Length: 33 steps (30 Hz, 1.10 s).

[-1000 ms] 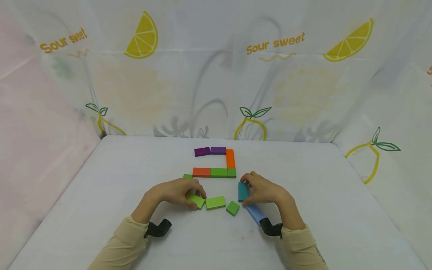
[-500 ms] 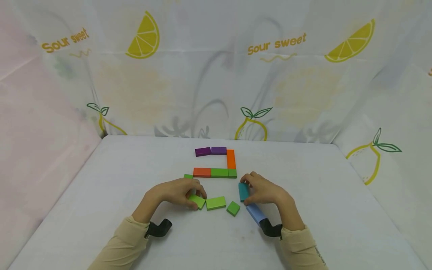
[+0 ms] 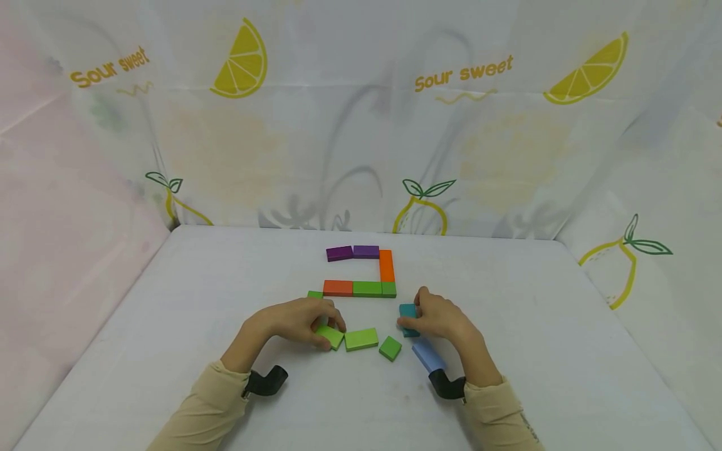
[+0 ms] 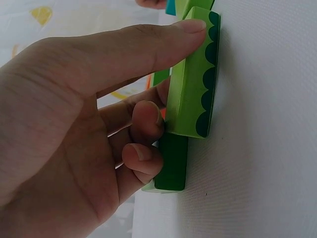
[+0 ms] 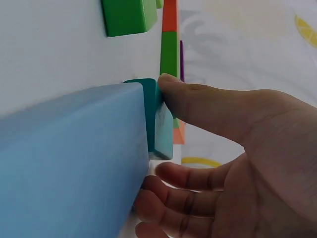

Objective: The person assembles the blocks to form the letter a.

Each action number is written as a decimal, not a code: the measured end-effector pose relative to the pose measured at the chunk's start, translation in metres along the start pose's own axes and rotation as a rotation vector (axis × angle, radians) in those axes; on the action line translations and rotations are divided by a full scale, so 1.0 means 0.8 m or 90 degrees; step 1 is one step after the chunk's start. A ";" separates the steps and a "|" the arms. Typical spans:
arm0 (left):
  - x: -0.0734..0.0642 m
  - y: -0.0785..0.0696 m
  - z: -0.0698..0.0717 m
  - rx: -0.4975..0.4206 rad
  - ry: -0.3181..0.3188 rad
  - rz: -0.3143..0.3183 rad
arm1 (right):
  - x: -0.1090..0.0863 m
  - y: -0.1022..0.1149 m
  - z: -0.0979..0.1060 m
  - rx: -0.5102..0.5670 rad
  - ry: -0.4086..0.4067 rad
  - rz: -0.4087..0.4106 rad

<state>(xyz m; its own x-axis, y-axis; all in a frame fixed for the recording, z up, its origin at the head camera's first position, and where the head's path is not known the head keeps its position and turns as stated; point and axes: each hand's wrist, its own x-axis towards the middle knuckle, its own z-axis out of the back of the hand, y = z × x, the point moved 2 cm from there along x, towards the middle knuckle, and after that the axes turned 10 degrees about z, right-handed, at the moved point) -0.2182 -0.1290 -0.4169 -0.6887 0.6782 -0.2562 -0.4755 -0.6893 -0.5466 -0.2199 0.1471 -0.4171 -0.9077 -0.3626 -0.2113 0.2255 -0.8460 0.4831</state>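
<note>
In the head view my left hand [image 3: 301, 316] pinches a light green wooden block [image 3: 331, 337], thumb near and fingers behind. Its side shows dark green scallops in the left wrist view. Just right of it lies another light green block [image 3: 361, 339], then a small green block [image 3: 390, 348]. My right hand [image 3: 442, 318] holds a teal block [image 3: 408, 312] across its width, thumb on the left side and curled fingers on the right. A light blue block [image 3: 427, 354] lies slanted just in front of the teal one and fills much of the right wrist view.
Behind the hands stands a bent row of blocks: purple [image 3: 365, 252], dark purple [image 3: 339, 254], orange [image 3: 386, 265], red-orange [image 3: 338, 288] and green [image 3: 366, 289]. Another green block [image 3: 314, 294] is partly hidden behind the left hand. All lie on a white table [image 3: 225, 269].
My right hand has shifted its hold on the teal block, the thumb moving from its near end to its left side and the fingers to the right. The left hand has stayed in place.
</note>
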 end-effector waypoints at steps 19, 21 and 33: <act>0.000 0.000 -0.001 -0.002 0.000 0.003 | 0.000 0.007 -0.002 -0.043 -0.017 -0.002; -0.001 -0.001 -0.001 -0.003 0.000 0.004 | 0.002 0.008 -0.003 -0.046 -0.029 0.001; -0.001 0.001 0.000 -0.004 -0.002 0.014 | 0.009 0.011 -0.008 -0.007 -0.051 -0.009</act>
<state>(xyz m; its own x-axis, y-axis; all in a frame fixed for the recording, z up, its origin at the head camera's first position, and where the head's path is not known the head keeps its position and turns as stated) -0.2179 -0.1299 -0.4175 -0.7011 0.6619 -0.2652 -0.4567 -0.7024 -0.5459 -0.2222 0.1346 -0.4194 -0.9359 -0.3191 -0.1491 0.2167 -0.8553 0.4706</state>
